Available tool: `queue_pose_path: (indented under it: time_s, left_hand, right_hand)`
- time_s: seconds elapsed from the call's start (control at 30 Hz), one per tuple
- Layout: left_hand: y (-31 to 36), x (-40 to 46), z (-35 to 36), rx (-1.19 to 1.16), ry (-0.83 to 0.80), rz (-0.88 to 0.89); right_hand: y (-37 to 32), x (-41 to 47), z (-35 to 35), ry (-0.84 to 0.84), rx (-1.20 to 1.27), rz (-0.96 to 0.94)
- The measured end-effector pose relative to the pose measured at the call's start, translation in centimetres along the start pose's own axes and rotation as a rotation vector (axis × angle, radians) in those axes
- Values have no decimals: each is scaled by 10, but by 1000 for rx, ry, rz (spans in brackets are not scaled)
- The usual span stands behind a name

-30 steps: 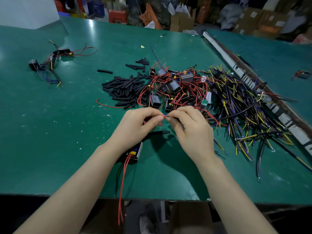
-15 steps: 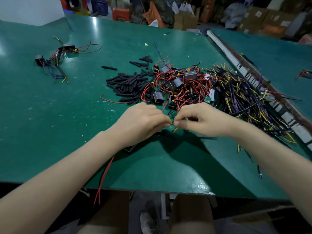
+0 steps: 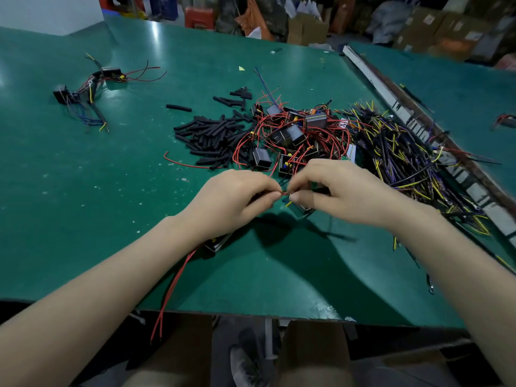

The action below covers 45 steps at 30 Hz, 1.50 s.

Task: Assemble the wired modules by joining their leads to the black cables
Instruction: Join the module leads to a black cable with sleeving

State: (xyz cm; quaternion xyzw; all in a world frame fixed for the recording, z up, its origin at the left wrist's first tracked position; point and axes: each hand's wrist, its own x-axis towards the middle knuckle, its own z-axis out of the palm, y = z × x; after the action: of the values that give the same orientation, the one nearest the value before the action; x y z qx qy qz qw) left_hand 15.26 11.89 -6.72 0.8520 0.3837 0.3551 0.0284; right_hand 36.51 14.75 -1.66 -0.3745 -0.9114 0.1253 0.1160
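Observation:
My left hand [image 3: 234, 199] and my right hand [image 3: 343, 191] meet fingertip to fingertip above the green table [image 3: 83, 219]. Between them they pinch a thin red lead [image 3: 284, 193]; a yellow wire tip [image 3: 289, 203] pokes out just below. A black module [image 3: 216, 243] hangs under my left wrist, its long red wires [image 3: 170, 289] trailing over the table's front edge. Another module [image 3: 303, 209] shows partly beneath my right fingers. Behind the hands lies a heap of black modules with red leads [image 3: 293, 135], and to its right a pile of black cables with yellow ends [image 3: 405, 152].
Short black sleeve tubes [image 3: 209, 135] are heaped left of the module pile. Finished wired modules [image 3: 89, 90] lie at the far left. A long metal rail [image 3: 418, 127] runs along the right side. Boxes and bags stand beyond the table.
Both hands have stayed joined on the lead while my right wrist swung outward to the right. The module under my left wrist has slid further beneath the arm.

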Motion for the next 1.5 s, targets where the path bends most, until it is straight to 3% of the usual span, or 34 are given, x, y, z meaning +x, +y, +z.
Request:
queue_pose_path:
  time_s: [0.17,0.3,0.53,0.8,0.97,1.13,1.3,1.5]
  left_hand:
    - [-6,1,1,-223,-72,-163]
    - [-10,0,1,-255,-124,-186]
    - [-8,-1,1,-188,-68,-93]
    - [-9,-3,-5,17,-29,18]
    - [-9,-3,-5,-65,-18,-53]
    - [-7,-4,-5,-73,-69,-41]
    - [-7,-2,-6,-10,-102,18]
    - [-8,-2,-9,-51,-136,-12]
  right_hand:
    - [-6,-11,15,212,-360,-92]
    - [-8,-13,24,324,-537,-195]
    - [-8,-5,22,9,-174,64]
    - [-1,10,21,-130,102,162]
    - [-5,6,18,-35,-36,86]
    - [-12,-1,15,91,-331,-30]
    - [-8,6,17,20,-384,-77]
    - [-8,13,19,-83,-343,25]
